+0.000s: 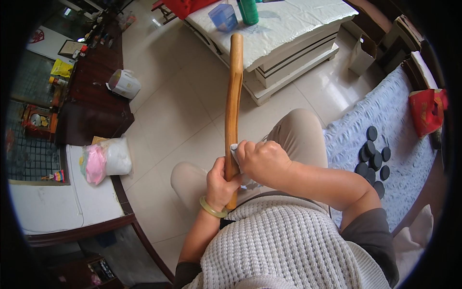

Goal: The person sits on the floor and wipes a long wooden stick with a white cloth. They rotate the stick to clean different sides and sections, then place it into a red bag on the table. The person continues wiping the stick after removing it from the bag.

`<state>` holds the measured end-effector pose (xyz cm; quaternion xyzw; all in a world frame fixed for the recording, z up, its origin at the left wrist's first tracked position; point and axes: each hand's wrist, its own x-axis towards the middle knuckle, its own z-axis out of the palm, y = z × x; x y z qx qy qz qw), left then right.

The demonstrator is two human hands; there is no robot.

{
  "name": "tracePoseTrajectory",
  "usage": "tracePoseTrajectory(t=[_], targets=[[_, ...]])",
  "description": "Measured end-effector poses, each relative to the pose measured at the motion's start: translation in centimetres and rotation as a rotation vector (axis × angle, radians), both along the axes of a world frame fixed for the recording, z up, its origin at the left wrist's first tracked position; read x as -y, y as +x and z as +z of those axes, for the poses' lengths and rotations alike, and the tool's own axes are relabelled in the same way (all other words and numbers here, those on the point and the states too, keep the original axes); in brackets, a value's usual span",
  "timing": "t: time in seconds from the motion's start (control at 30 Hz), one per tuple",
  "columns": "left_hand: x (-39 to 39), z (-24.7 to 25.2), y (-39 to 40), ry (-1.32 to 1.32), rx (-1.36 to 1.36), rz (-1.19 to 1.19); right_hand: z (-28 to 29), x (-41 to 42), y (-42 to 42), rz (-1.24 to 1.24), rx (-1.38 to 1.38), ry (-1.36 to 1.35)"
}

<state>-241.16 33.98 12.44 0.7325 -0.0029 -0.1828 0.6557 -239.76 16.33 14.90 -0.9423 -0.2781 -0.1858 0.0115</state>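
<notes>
A long, slightly curved wooden bar [234, 97] stands out from my lap toward the table, its rounded far end beside the tablecloth. My left hand [219, 184], with a pale bangle at the wrist, is closed around the bar near its lower end. Just above and to the right, my right hand [265, 159] is a fist gripping a light grey cloth [234, 151], which lies against the side of the bar. Part of the cloth is hidden under my fingers.
Ahead is a table with a white tablecloth [288, 32], holding a blue box [223, 18] and a green canister [248, 11]. Black discs [375, 160] lie on a blue seat cover [346, 133] at right. A waste bin [124, 84] and filled plastic bags [115, 157] are at left.
</notes>
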Motion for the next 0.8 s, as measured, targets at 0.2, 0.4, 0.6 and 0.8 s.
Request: tracePoseTrajectory(t=[0.2,0.4,0.6,0.8], targets=[[0.5,0.3,-0.1,0.044,-0.019,0.024,-0.1,-0.1,2.2,-0.139,0.049,-0.038],[0.5,-0.4,0.0,0.073,0.068,0.023,-1.1,-1.0,0.5,-0.109,0.013,0.006],[0.9,0.3,-0.3,-0.003,0.028,0.055,-0.4,-0.9,1.5,-0.132,-0.025,0.057],[0.8,0.0,-0.2,0.063,0.042,0.037,-0.1,-0.2,2.9,-0.168,-0.046,0.065]])
